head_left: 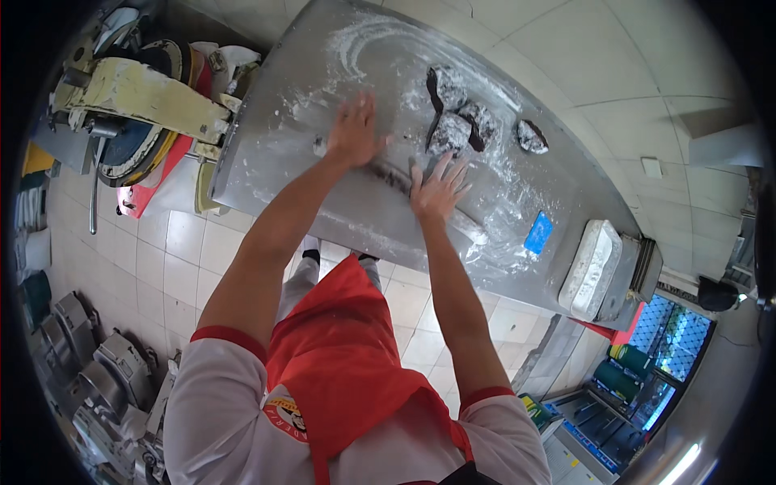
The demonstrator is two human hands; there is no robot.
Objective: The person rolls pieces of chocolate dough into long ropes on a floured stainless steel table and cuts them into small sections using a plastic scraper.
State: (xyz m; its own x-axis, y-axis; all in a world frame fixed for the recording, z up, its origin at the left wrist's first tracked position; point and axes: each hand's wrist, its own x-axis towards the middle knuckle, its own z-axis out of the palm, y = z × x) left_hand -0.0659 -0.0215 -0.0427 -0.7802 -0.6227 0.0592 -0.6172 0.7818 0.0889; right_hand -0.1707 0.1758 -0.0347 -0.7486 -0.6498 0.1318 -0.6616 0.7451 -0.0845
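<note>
A long, flour-dusted roll of dark dough [390,176] lies across the steel worktable [267,137], slanting from upper left to lower right. My left hand [354,136] rests flat over its left part, fingers stretched away from me. Over its right part is my right hand [438,187], palm down with the fingers spread. Neither hand is wrapped round the roll, and the dough under the palms is hidden. Just beyond my right hand sit several dark, floured dough lumps [450,133] in a cluster. One smaller dough piece [531,137] lies apart, to their right.
A blue scraper [537,233] lies on the floured table to the right. Farther right stands a white tray [572,279] with white powder in it. A cream-coloured machine [145,97] adjoins the table's left end. Beyond the table is a tiled wall [558,48].
</note>
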